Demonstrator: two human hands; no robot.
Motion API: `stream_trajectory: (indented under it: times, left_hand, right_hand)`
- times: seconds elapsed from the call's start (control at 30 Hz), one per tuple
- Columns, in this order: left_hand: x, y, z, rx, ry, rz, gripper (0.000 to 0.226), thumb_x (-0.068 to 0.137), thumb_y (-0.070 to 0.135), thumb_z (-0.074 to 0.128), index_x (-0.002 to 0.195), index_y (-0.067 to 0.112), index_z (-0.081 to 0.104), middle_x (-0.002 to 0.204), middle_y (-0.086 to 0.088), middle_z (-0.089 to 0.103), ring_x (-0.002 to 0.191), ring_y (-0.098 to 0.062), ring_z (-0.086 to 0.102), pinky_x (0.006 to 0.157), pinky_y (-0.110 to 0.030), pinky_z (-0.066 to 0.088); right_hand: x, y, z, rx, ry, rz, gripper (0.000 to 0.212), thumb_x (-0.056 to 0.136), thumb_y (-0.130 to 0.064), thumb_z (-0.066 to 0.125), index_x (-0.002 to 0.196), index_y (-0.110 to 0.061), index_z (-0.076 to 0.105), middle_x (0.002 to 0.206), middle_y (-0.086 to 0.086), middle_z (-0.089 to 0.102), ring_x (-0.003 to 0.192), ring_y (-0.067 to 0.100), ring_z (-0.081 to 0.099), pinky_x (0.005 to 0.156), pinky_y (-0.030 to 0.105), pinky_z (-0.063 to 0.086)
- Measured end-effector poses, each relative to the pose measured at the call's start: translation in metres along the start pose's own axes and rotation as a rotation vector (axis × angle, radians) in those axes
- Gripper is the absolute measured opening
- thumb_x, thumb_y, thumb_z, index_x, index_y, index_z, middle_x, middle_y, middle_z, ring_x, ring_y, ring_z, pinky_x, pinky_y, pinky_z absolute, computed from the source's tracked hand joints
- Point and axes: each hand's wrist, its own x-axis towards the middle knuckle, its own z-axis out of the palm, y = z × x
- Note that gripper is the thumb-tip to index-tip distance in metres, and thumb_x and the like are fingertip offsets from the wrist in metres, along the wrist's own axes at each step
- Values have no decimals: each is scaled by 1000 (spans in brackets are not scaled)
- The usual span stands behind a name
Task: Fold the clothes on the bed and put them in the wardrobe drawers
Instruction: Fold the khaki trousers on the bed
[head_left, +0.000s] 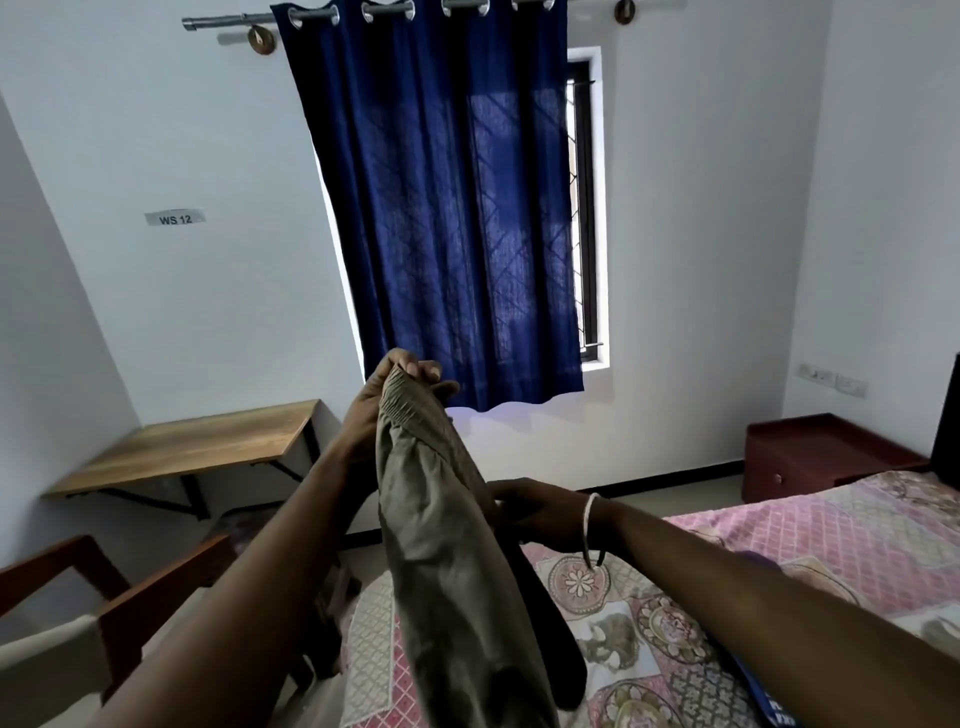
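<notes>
Two bare forearms reach forward from the bottom edge, and between them hangs an olive-green garment (452, 561), likely a pair of trousers, going by the gathered elastic band at its top. Its lower end runs out of view at the bottom edge, over the near corner of the bed (831, 540). The left hand (387, 402) is raised in front of the curtain and has its grip closed on the elastic band, fingers curled over the top of the fabric. The right hand (540, 512), lower and with bangles (589, 525) at the wrist, touches the garment's right edge about halfway down; its fingertips are hidden behind the cloth, so how tight that grip is cannot be told. A dark strip of cloth (550, 639) hangs just behind the garment. The bed carries a pink patterned sheet. A blue curtain (447, 208) covers most of the window on the far wall. At left stand a wooden tabletop (197, 441) against the wall and a wooden chair (104, 608) nearer the camera. A reddish-brown bedside cabinet (815, 452) sits at right.
</notes>
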Motion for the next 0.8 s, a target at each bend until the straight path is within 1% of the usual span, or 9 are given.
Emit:
stream_trajectory:
  times: [0.1,0.2,0.3,0.4,0.5,0.6,0.67,0.7,0.8]
  left_hand:
    - [-2,11,-16,-8,21,-18,17,76,2,68,79,17,61,79,-4,61,85,-24,62,75,-34,56]
    - [-10,21,-36,147,14,-82,19,70,-5,65,79,11,61,81,-8,63,87,-25,63,77,-32,56]
    - [-16,21,-49,397,125,-107,24,72,-7,54,75,14,67,87,-9,64,86,-26,57,71,-30,51]
    - [-20,19,-45,515,165,-247,21,80,20,55,90,4,65,97,-11,68,82,-25,60,59,-27,49]
    - [-24,13,-23,649,111,-435,41,80,40,60,93,2,63,74,-5,64,63,-18,58,48,-23,44]
    - [-22,-3,-4,957,-27,-456,29,73,22,86,93,9,71,76,-3,72,69,-18,69,58,-24,53]
    - [-18,-14,-1,1240,-15,-374,21,74,21,86,91,21,75,83,0,75,81,-16,71,74,-30,57]
    - [-14,-16,1,1330,35,-320,16,75,22,84,87,26,75,82,3,74,81,-13,70,74,-30,56]
    - [-4,-13,1,1203,222,-378,10,76,17,81,77,23,74,75,-1,74,73,-17,70,64,-30,52]
  right_hand:
    - [-2,7,-5,-8,253,-26,40,89,-34,61,104,2,51,91,20,57,87,20,52,79,40,43]
    - [-8,-3,-30,-107,398,-83,19,92,-31,57,91,-13,58,83,0,59,80,10,53,77,30,44]
    - [-9,-21,-50,-164,389,-82,13,99,-17,55,97,-10,66,93,3,66,88,10,58,86,30,48]
    - [-5,-29,-69,-157,408,-59,23,100,-10,52,109,5,66,107,20,68,96,16,62,95,34,49]
    - [-3,-44,-77,-79,408,-50,22,100,-8,50,109,3,66,103,16,69,95,15,63,92,30,50]
    - [1,-53,-76,-66,383,-61,18,100,-6,50,105,1,66,95,8,66,89,13,60,86,22,48]
    - [-1,-59,-76,-95,347,-57,13,99,-7,52,102,-4,64,94,6,66,89,14,60,86,23,48]
    - [-4,-61,-78,-113,333,-37,9,98,-8,55,100,-7,64,91,2,67,86,11,62,84,23,49]
    - [-14,-60,-86,-388,350,87,10,96,-16,62,105,-14,63,67,-14,65,64,-3,59,68,19,44]
